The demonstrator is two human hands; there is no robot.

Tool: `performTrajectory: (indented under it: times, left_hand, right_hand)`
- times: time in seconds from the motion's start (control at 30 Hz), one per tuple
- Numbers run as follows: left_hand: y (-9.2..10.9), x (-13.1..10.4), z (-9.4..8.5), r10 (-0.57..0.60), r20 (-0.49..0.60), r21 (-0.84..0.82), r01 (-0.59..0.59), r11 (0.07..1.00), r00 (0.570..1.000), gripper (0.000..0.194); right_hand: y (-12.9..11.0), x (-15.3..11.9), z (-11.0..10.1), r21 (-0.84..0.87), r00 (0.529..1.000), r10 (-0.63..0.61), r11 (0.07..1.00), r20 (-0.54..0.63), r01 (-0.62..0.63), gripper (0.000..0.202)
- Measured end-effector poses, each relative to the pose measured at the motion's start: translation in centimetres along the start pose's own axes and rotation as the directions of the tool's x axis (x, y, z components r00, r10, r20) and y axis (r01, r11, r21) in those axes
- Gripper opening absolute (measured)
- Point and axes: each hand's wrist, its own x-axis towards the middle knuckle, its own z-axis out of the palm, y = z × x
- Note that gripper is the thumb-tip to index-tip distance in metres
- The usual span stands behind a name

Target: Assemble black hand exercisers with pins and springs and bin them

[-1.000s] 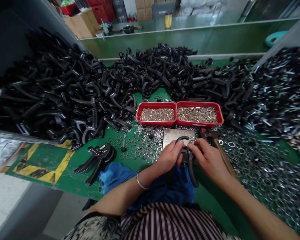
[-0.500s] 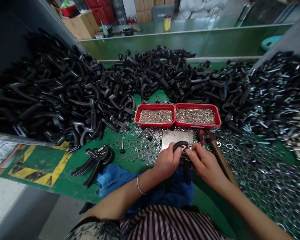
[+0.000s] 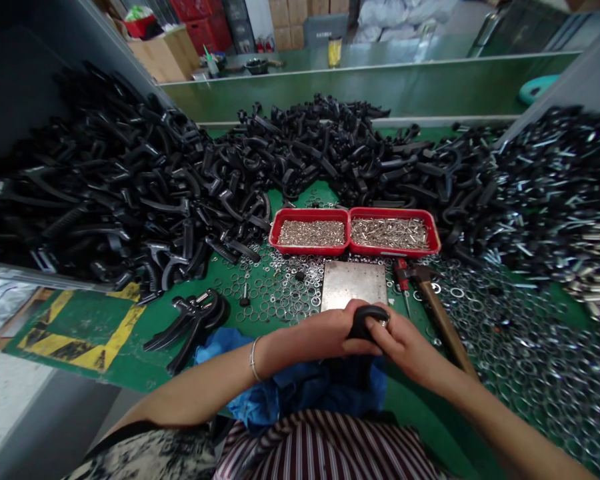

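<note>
**Both hands locked on one black handle, right at the bench edge**

We open wide on the green work table [image 3: 130, 347], and it is buried: a huge heap of black curved plastic handles [image 3: 145, 187] sweeps across the left and back, and over on the right sits a dark pile of black-and-silver metal parts [image 3: 560, 193]. Below that pile, loose silver rings [image 3: 525, 360] carpet the table surface.

Centre stage, two red plastic trays [image 3: 354, 231] stand side by side, touching, each filled with small silver fasteners. Just in front of them lies a flat grey metal plate [image 3: 353, 283], and beside its right edge a wooden-handled hammer [image 3: 443, 323] runs diagonally toward the person. Off to the left, a cluster of assembled black grippers [image 3: 193, 323] rests on the table, with a crumpled blue cloth [image 3: 300, 387] bunched at the near edge, under the forearms.

Now the action, just in front of the plate. The left hand [image 3: 330, 333] is wrapped around the black curved handle piece [image 3: 367, 317] from the left, fingers closed on it. The right hand [image 3: 405, 343] meets it from the right, fingertips pinched onto the same piece where a small silver ring [image 3: 384, 323] shows at its end. The handle arches up between the two hands, its top curve clear of the fingers, its lower part hidden behind them, above the blue cloth.
</note>
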Motion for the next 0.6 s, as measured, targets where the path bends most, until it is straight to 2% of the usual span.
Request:
performTrajectory:
  times: [0.1,0.17,0.23,0.27,0.33,0.37,0.47,0.53,0.6]
  left_hand:
    - [-0.5,1.7,-0.9,-0.072,0.047,-0.023,0.073,0.997,0.996,0.075]
    - [-1.0,3.0,-1.4,-0.134,-0.031,0.132,0.137,0.982,0.99,0.071]
    - [-1.0,3.9,-2.1,-0.153,-0.155,0.387,0.202,0.899,0.976,0.067]
    - [-0.8,4.1,-2.5,-0.149,-0.19,0.497,0.226,0.838,0.97,0.066]
    - [0.0,4.4,-3.7,-0.137,-0.177,0.64,0.22,0.736,0.975,0.063]
    - [0.5,4.6,-4.5,-0.128,-0.151,0.683,0.198,0.703,0.98,0.062]
    - [1.7,6.6,-7.2,-0.047,-0.158,0.748,0.15,0.646,0.986,0.052]
    - [1.8,9.5,-8.7,0.074,-0.225,0.781,0.134,0.611,0.972,0.037]
    - [1.2,13.0,-9.6,0.178,-0.24,0.83,0.107,0.548,0.954,0.028]
  right_hand:
    - [0.5,2.1,-0.9,-0.104,0.994,0.107,0.989,0.023,-0.104,0.032]
    - [0.9,4.1,-2.4,-0.242,0.995,0.101,0.965,0.011,-0.095,0.034]
    - [1.2,6.1,-4.6,-0.406,0.996,-0.03,0.914,-0.088,-0.009,0.037]
    - [1.5,7.1,-6.0,-0.492,0.981,-0.123,0.87,-0.151,0.033,0.035]
    - [2.3,8.8,-8.8,-0.647,0.933,-0.275,0.76,-0.23,0.064,0.027]
    - [2.8,9.6,-10.1,-0.707,0.92,-0.313,0.705,-0.235,0.059,0.027]
    - [4.3,12.2,-12.5,-0.811,0.945,-0.277,0.585,-0.176,0.021,0.029]
    - [4.8,14.1,-12.6,-0.839,0.969,-0.197,0.544,-0.147,-0.016,0.028]
    - [4.7,15.8,-11.9,-0.853,0.982,-0.13,0.518,-0.141,-0.054,0.025]
